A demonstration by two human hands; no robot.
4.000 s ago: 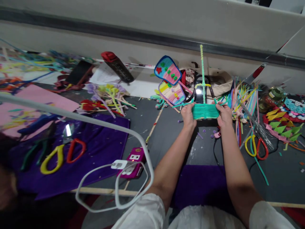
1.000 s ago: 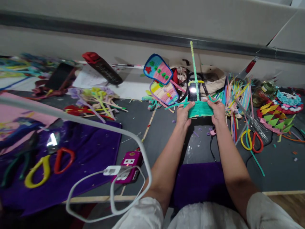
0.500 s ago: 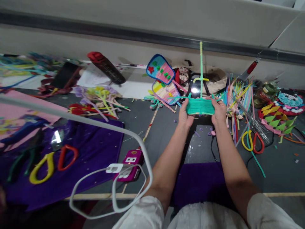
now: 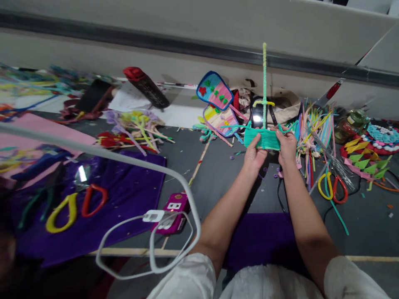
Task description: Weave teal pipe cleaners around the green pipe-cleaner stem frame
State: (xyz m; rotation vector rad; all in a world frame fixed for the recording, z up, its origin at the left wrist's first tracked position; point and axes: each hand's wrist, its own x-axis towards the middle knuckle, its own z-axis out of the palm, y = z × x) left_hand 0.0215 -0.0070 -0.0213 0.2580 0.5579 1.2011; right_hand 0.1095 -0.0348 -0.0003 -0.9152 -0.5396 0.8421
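Note:
A teal panel of pipe cleaners (image 4: pixel 268 140) laid side by side is held up over the table between both hands. From its top rises a tall pale-green and yellow stem (image 4: pixel 264 79) with a short yellow crosspiece, and loose teal ends stick out at either side. My left hand (image 4: pixel 254 157) grips the lower left part, its thumb lying on the front face. At the right edge, my right hand (image 4: pixel 287 147) pinches the panel between thumb and fingers. The fingers behind the panel are hidden.
Fan-shaped pipe-cleaner pieces (image 4: pixel 215 90) lie beyond my left hand. Pipe-cleaner bundles (image 4: pixel 316 124) and scissors (image 4: pixel 326 185) are to the right. A white cable (image 4: pixel 174 176) loops above a magenta power box (image 4: pixel 176 207). More scissors (image 4: pixel 64 214) and pliers rest on purple cloth (image 4: pixel 134 216).
My left hand has slid from the panel's left edge to its lower front, with the thumb now on the face. My right hand keeps its hold. The view has shifted slightly.

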